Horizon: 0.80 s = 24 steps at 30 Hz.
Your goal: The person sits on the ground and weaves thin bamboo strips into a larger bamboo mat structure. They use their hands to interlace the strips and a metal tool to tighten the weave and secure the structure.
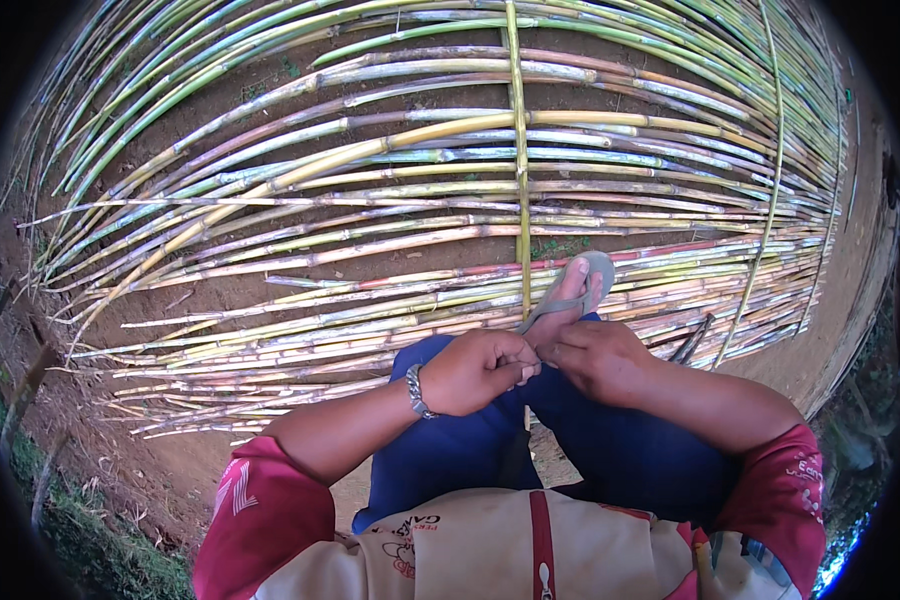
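Observation:
My left hand (pixel 480 370), with a metal bracelet (pixel 419 391) at its wrist, is closed in a pinch over my lap. Close beside it, my right hand (pixel 602 360) is closed too, its fingertips bent inward toward the left. Whatever the fingers pinch is too small to make out. Just past the hands, my foot in a grey flip-flop (pixel 598 268) rests on the jointed cane stalks (pixel 440 238). These lie side by side on the ground in a wide mat. A yellow-green crosspiece (pixel 519 130) runs over them.
A second crosspiece (pixel 770 190) crosses the stalks farther right. A dark, slim object (pixel 692 340) lies on them beyond my right forearm. Bare soil (pixel 100 470) shows at the left, with grass (pixel 110 545) below it. Blue trousers (pixel 430 450) cover my bent legs.

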{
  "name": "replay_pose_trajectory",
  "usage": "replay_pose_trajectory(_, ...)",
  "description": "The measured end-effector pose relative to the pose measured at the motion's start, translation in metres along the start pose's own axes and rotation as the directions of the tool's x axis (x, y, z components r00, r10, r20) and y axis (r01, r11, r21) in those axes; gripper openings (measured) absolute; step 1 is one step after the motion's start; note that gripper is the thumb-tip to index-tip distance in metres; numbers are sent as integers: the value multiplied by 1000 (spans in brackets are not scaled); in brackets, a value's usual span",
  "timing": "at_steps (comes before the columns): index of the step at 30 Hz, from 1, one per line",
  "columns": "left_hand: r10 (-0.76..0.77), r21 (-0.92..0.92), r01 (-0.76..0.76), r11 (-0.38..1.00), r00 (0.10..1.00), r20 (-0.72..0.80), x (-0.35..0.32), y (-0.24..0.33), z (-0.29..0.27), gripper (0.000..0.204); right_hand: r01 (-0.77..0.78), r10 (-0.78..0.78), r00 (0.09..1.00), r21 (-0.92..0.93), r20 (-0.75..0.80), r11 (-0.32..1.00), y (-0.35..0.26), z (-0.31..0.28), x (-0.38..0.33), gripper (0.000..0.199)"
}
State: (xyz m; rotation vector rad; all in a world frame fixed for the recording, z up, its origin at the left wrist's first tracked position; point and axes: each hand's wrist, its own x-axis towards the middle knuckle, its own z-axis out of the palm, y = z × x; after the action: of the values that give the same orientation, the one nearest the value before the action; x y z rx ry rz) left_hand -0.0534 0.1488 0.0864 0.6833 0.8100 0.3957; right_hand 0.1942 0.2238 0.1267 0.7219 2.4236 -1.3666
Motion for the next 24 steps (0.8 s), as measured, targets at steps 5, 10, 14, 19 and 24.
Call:
replay_pose_trajectory(5, 169, 505, -43, 862, 964, -205, 54, 43, -55, 22, -262, 283, 951, 156, -128, 952, 29, 6, 0, 20)
replay_pose_trajectory(10, 123, 321, 28, 947, 890, -438, 86, 36, -84, 29, -401, 420, 886, 126, -199, 907, 87, -1, 9, 16)
replay_pose_trajectory(14, 97, 493, 103, 864, 926, -364, 77, 1, -60, 25, -322, 323, 896, 56, -304, 945, 117, 5, 24, 12)
replay_pose_trajectory(19, 326, 720, 118, 684, 834, -445, 78, -51, -32, 35, -305, 315, 917, 80, -245, 949, 116, 22, 37, 22)
replay_pose_trajectory(24, 333, 741, 181, 647, 807, -488, 91, -70, -33, 34, -339, 335, 919, 17, -208, 941, 115, 17, 42, 19)
